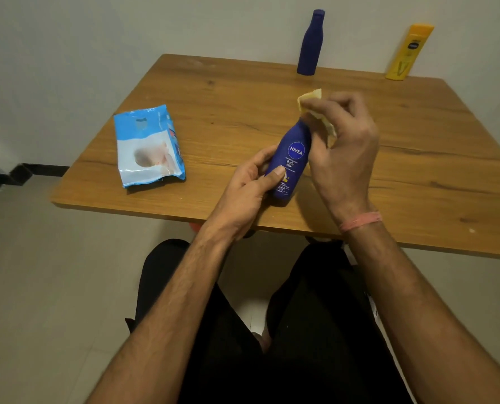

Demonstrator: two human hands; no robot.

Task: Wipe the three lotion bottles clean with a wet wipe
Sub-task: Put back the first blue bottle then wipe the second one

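Gripping the Nivea bottle (290, 158) low on its body, the left hand (251, 185) has its thumb pressed across the front label and its fingers curled round the back; bottle tilts up and away from the person, top leaning right, held over the near middle of the table (213, 112), base just above or on the wood, cannot tell which; right hand (342, 141) holds a crumpled wipe (315, 103) bunched in curled fingers, wrapped over the bottle's neck and cap; cap itself hidden by the wipe and fingers; wipe looks yellowish, one end sticking up past the fingertips, another fold hanging down between palm and bottle; pink band (359, 221) on the right wrist; wipes pack (148, 145), blue and white, lies flat on the left part of the table, well apart from both hands; plain blue bottle (310, 45) stands upright at the far edge near the wall (126, 39); yellow bottle (409, 52) stands upright to its right, also at the far edge, apart from it; both far bottles untouched by either hand; person sits at the near edge, dark trousers (315, 330) below the forearms; pale floor (39, 287) at left.
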